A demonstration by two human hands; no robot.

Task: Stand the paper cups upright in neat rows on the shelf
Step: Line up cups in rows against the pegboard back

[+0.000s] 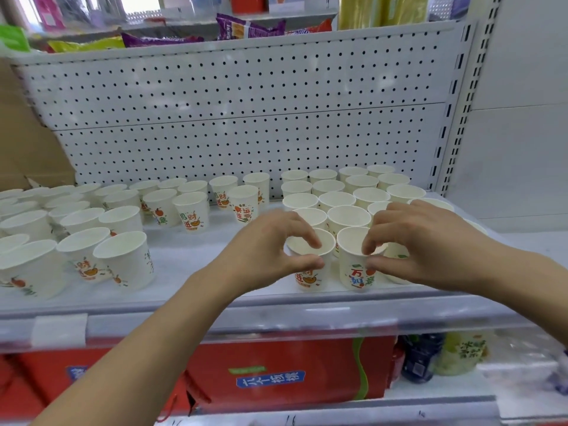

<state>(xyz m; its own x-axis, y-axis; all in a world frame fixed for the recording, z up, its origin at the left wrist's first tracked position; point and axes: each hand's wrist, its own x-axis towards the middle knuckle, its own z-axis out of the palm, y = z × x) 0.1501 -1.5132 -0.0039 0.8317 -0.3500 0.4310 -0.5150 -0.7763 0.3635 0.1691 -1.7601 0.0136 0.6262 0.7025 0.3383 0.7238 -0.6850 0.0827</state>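
Many white paper cups with orange and green print stand upright on the white shelf [190, 259]. On the right they form a tight block of rows [335, 195]; a looser group [123, 259] fills the left. My left hand [267, 256] pinches the rim of a front-row cup [310, 279] between thumb and fingers. My right hand [430, 247] pinches the rim of the neighbouring front cup [353, 272] just to its right. Both cups stand on the shelf near its front edge. My right hand hides part of the cups behind it.
A white pegboard back panel [246, 118] rises behind the cups, with a slotted upright [461, 118] at its right. Snack bags [246, 29] lie on the shelf above. Below, red cartons [276, 370] and bottles [424, 358] sit under the shelf's front rail [215, 321].
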